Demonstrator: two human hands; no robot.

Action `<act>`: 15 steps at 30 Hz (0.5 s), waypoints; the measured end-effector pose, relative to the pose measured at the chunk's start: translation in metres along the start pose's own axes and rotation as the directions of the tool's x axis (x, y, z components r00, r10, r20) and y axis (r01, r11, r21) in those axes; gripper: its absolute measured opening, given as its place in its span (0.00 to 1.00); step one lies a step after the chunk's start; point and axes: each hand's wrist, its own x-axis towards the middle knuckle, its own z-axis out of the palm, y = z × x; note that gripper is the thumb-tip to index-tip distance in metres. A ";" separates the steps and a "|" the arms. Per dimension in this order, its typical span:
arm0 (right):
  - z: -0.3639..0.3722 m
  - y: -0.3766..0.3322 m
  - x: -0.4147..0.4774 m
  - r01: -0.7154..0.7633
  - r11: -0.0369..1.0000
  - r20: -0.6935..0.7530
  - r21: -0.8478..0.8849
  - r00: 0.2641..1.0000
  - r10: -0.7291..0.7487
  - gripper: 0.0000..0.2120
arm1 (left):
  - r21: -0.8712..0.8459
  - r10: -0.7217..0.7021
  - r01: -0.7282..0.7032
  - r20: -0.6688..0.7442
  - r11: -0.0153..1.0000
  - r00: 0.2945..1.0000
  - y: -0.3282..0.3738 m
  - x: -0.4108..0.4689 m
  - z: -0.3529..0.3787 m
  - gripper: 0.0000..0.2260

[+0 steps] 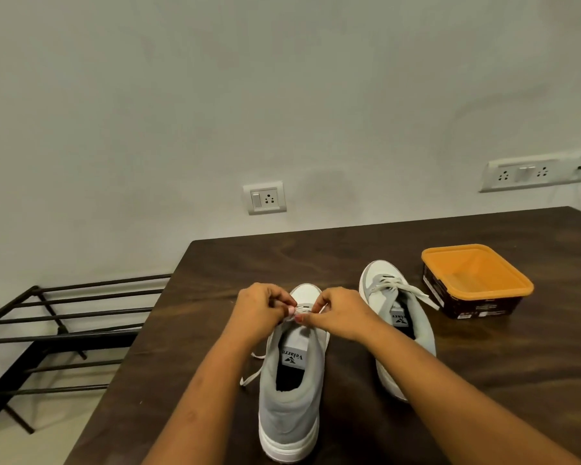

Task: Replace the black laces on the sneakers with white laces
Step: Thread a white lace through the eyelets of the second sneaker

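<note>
Left hand (260, 307): fingers curled, pinching the flat white lace (250, 377) at the front eyelets of the grey-and-white fabric sneaker (292, 407).
Right hand (341, 312): fingertips pinching the same lace, just beside the left hand, above that sneaker's tongue.
White lace: one loose end trails off the sneaker's left side onto the dark wooden counter (316, 256).
Grey-and-white sneaker: upright on the counter, heel nearest the camera.
Second matching sneaker (423, 327): right of the first and apart from it, pale laces threaded near its toe.
Square orange plastic tub (457, 249): farther right, beyond the second sneaker.
Black metal rack (64, 330): left of the first sneaker, off the counter.
</note>
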 end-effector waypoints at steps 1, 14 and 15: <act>0.002 -0.001 -0.002 -0.024 0.999 0.038 -0.020 0.999 0.025 0.16 | 0.007 0.006 -0.006 0.015 1.000 1.000 0.000 0.000 0.001 0.05; 0.019 0.010 -0.005 -0.251 0.882 0.068 0.399 0.967 0.245 0.06 | 0.296 0.052 -0.060 0.037 0.953 0.998 0.002 -0.005 0.023 0.06; 0.019 0.010 -0.005 -0.262 0.868 0.079 0.421 0.964 0.252 0.07 | 0.310 0.050 -0.057 0.030 0.949 0.998 0.003 -0.005 0.025 0.05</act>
